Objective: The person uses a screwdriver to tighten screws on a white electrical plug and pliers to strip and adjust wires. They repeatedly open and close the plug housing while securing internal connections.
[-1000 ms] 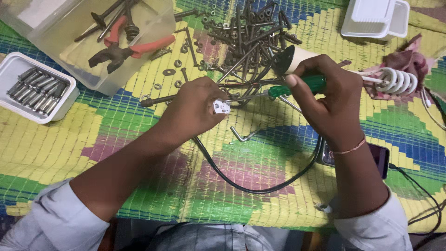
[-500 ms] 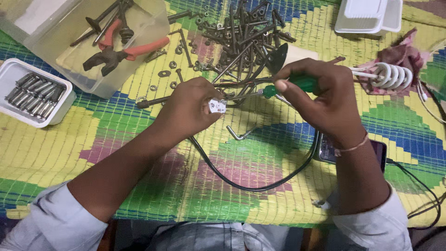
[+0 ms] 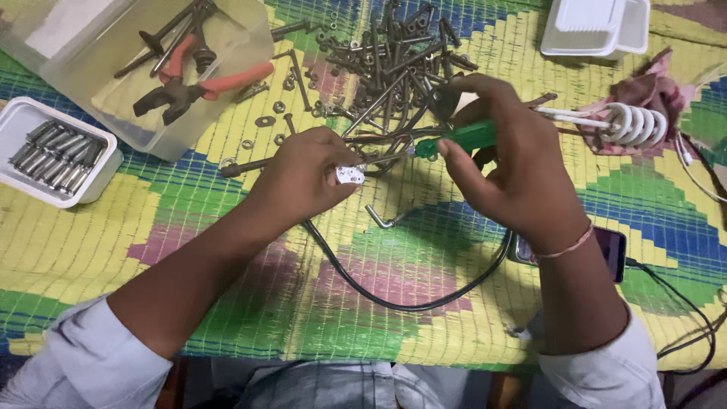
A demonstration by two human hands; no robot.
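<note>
Green screwdriver (image 3: 458, 138) — right hand (image 3: 515, 178) fingers pinching | left hand (image 3: 307, 174) fingers pinching white plug (image 3: 350, 176)

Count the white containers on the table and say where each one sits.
2. One white tray holding metal cylinders sits at the left edge, beside the clear tub of pliers. One closed white box sits at the top right, beyond the right hand. More may lie out of frame.

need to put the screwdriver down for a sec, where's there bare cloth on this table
Bare cloth lies on the near left, bordered by the white tray of metal pieces, the left forearm and the table edge. A smaller patch lies inside the black cable loop. It is crowded at the top centre, around the bolt pile and the clear tool box.
</note>
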